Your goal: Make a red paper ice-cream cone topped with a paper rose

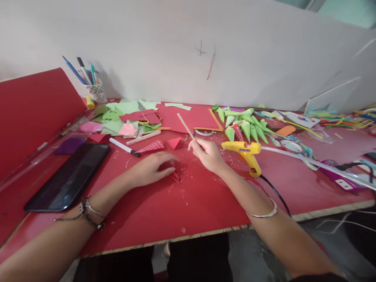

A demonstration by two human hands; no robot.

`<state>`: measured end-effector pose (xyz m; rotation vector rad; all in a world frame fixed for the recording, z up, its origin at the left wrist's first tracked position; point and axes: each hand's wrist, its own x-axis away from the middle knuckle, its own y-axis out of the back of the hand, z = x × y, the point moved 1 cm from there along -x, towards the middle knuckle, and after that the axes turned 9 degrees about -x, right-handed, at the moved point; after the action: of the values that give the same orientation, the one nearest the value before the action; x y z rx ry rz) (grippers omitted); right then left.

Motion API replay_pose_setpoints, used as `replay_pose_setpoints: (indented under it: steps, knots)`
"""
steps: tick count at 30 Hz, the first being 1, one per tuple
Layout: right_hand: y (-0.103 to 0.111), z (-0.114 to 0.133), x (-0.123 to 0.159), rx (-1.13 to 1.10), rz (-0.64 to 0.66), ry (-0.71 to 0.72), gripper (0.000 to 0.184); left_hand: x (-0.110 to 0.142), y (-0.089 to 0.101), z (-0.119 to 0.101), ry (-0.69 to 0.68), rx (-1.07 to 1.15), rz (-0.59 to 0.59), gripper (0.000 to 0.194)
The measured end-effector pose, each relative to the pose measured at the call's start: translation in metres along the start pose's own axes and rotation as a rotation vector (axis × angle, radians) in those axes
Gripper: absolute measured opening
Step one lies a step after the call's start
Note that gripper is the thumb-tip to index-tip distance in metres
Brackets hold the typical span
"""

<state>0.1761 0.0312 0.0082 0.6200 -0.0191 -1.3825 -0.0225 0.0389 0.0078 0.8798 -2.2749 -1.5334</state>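
My right hand (208,154) is closed around a thin wooden stick (185,126), which points up and away to the left. My left hand (151,168) hovers low over the red tabletop, thumb and fingers apart, fingertips slightly blurred. Just under its thumb is a small folded red paper piece (175,177); whether the hand touches it I cannot tell. Beyond the left hand lie a red checked paper cone (151,147) and a plain red paper triangle (174,143). A yellow glue gun (245,152) rests right of my right hand, a long clear glue stick extending from its back.
Several green paper cones (246,123) are heaped behind the glue gun. A black phone (69,176) and a white marker (123,147) lie at left. Paper scraps (117,113) and a pen cup (96,93) stand near the wall. A purple power strip (340,178) is at right.
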Motion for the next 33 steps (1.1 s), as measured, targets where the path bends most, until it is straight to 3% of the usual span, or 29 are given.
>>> replay_pose_setpoints:
  steps: [4, 7, 12, 18, 22, 28, 33]
  knots:
    - [0.0, -0.003, 0.0, 0.041, -0.02, -0.012, 0.033, -0.001, -0.001, 0.003, 0.074, -0.002, 0.022, 0.032]
    - [-0.001, -0.004, -0.003, 0.101, -0.059, 0.058, 0.033, -0.001, 0.0, 0.001, 0.138, -0.056, 0.003, 0.038]
    - [-0.009, -0.006, -0.013, 0.23, -0.085, 0.201, 0.024, 0.001, 0.004, 0.002, 0.223, -0.042, -0.12, 0.041]
    - [-0.017, -0.018, -0.02, 0.26, 0.08, 0.073, 0.027, 0.001, 0.004, 0.012, 0.346, 0.136, -0.3, 0.051]
    - [-0.016, -0.02, -0.022, 0.23, 0.068, 0.033, 0.028, 0.001, 0.004, 0.012, 0.36, 0.245, -0.378, 0.05]
    - [-0.016, -0.017, -0.021, 0.079, 0.103, 0.059, 0.029, 0.0, 0.004, 0.015, 0.37, 0.255, -0.387, 0.05]
    - [-0.018, -0.015, -0.019, 0.026, 0.182, 0.051, 0.031, -0.001, 0.006, 0.013, 0.331, 0.124, -0.379, 0.039]
